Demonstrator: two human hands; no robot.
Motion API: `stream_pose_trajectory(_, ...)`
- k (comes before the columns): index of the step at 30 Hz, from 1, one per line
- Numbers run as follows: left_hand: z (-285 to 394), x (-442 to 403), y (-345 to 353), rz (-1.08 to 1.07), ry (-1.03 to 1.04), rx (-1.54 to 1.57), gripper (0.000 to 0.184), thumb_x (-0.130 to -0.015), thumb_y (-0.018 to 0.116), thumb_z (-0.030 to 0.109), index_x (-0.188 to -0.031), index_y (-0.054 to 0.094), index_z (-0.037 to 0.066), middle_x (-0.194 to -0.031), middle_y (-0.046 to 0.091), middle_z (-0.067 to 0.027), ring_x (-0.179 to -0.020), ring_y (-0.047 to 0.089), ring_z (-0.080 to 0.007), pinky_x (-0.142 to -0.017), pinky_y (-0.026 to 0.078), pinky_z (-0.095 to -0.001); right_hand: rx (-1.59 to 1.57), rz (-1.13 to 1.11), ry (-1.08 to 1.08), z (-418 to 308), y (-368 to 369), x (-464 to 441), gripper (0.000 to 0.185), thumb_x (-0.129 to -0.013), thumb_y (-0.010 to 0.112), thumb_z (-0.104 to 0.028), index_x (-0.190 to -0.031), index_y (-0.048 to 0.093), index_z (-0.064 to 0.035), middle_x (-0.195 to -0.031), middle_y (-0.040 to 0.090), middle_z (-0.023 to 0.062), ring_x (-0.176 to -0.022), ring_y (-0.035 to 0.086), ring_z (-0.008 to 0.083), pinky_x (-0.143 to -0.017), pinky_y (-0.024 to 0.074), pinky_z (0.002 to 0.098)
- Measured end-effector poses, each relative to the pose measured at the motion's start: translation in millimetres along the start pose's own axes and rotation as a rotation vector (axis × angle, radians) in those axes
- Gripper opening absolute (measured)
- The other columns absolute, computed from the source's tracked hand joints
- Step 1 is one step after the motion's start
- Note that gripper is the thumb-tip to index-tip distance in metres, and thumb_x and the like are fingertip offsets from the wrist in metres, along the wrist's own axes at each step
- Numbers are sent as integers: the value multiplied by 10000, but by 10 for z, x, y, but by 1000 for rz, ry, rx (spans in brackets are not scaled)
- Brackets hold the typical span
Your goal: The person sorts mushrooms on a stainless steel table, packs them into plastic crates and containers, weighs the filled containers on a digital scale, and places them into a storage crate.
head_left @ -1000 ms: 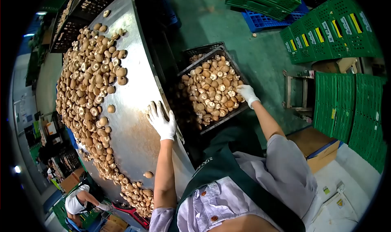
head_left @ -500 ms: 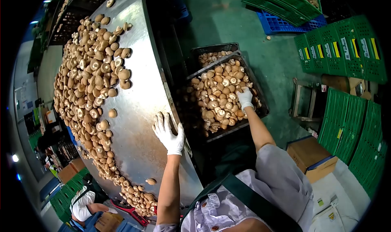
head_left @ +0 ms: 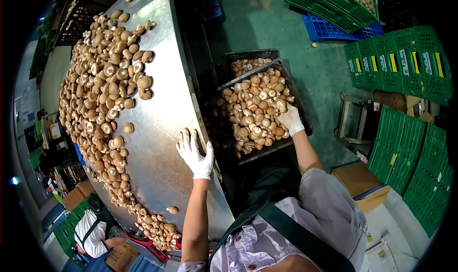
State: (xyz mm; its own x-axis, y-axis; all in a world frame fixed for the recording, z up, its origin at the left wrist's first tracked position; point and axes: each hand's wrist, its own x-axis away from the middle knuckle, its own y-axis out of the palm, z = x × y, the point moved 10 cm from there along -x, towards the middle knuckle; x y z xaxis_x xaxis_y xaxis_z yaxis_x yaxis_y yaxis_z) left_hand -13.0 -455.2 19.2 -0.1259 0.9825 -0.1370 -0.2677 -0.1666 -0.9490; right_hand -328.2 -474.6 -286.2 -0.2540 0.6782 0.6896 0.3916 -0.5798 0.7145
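Right hand [head_left: 291, 120]: nearer, at mushrooms [head_left: 257, 112] in crate [head_left: 296, 93], most lying toward its 10 o'clock | grip: fingers bent, cannot tell if grasping one | left hand [head_left: 195, 155]: grip released, spread on desk [head_left: 152, 129], crate toward 2 o'clock

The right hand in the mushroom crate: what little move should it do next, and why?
Perhaps the right hand should gently curl its fingers around the nearest shiitake mushrooms. Its fingers are right at the pile, near one side of the black crate, though I can't tell if they grip any. The left hand lies spread on the metal table.
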Motion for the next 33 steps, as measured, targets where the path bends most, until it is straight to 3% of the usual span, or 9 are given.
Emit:
stream_pose_trajectory(2,-11,3,1,3,-4,5,573,-757,660,225,-1294,489,122,-1419,375,-140,-1312,327,-341,-1092,178,-521,-70,143,-16,-9,176,64,339,-915,483,-299,-1138,537,-50,-1043,609,95,-868,582,250,-699,488,382)
stream_pose_trajectory(7,-3,-7,-21,15,-7,13,568,-751,663,219,-1285,496,119,-1412,384,-142,-1311,333,-333,-1093,179,-513,-41,26,23,-50,456,159,365,-901,535,-350,-1144,536,-77,-1051,602,82,-876,577,238,-699,480,365)
stream_pose_trajectory(11,-14,1,-23,30,3,18,574,-742,666,212,-1283,499,117,-1397,403,-147,-1303,344,-333,-1088,193,-508,242,62,-57,-143,309,89,390,-923,519,-280,-1242,484,-59,-1207,550,74,-1096,517,238,-928,423,386)
stream_pose_trajectory(16,-23,13,-25,41,6,27,581,-744,658,210,-1292,491,114,-1404,393,-146,-1303,341,-331,-1088,193,-507,339,124,11,-36,332,265,394,-926,529,-260,-1256,478,-52,-1234,520,37,-1103,484,167,-945,389,367)
stream_pose_trajectory(20,-8,20,-45,49,28,14,586,-752,649,231,-1298,478,109,-1384,407,-159,-1291,348,-330,-1097,188,-474,879,177,-134,-106,765,650,433,-846,657,-137,-1234,521,-2,-1147,573,71,-1002,546,128,-866,423,254)
stream_pose_trajectory(24,18,39,-81,77,38,38,578,-756,647,230,-1295,479,107,-1387,406,-154,-1301,339,-318,-1093,190,-465,972,-140,-274,-147,1558,1142,579,-714,724,49,-1248,504,14,-1210,538,95,-1046,540,153,-888,463,261)
stream_pose_trajectory(27,17,59,-84,112,56,16,566,-760,643,235,-1287,484,104,-1388,405,-149,-1298,344,-316,-1089,195,-471,1069,-169,-399,-262,1781,1392,563,-703,719,57,-1229,528,-3,-1215,552,86,-1044,544,154,-883,459,264)
stream_pose_trajectory(31,3,72,-70,109,42,5,573,-759,635,250,-1292,479,108,-1395,401,-135,-1310,325,-314,-1090,189,-476,1378,-137,-639,-424,1931,1527,517,-697,750,-33,-1178,563,-7,-1075,632,108,-966,577,165,-855,462,285)
stream_pose_trajectory(33,-9,73,-64,106,27,16,566,-763,624,275,-1286,486,106,-1397,398,-134,-1308,319,-323,-1086,187,-492,1636,-109,-575,-396,1914,1439,502,-715,754,-148,-1160,574,0,-1046,646,131,-953,591,158,-837,471,281)
